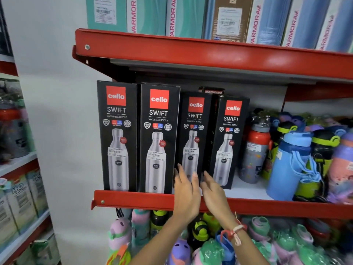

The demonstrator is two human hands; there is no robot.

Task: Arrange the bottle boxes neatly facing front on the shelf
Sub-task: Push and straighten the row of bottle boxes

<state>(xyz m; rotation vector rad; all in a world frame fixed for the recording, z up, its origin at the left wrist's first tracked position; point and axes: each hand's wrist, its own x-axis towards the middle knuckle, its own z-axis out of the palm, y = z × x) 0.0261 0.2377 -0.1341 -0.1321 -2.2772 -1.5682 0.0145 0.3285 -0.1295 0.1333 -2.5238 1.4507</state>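
Observation:
Several black "cello SWIFT" bottle boxes stand upright, fronts outward, on the red-edged shelf (133, 200). Two tall ones (117, 134) (159, 138) stand at the left. Two shorter ones (194, 131) (229, 138) stand further back, to their right. My left hand (186, 196) reaches up with fingers spread over the lower front of the third box. My right hand (214, 190) is at the gap between the third and fourth boxes, fingers apart. Neither hand visibly grips a box.
Loose coloured bottles (290, 161) crowd the same shelf right of the boxes. The upper shelf (191, 52) carries tall teal and blue boxes. More bottles fill the shelf below. Another rack with boxes stands at the far left (19, 188).

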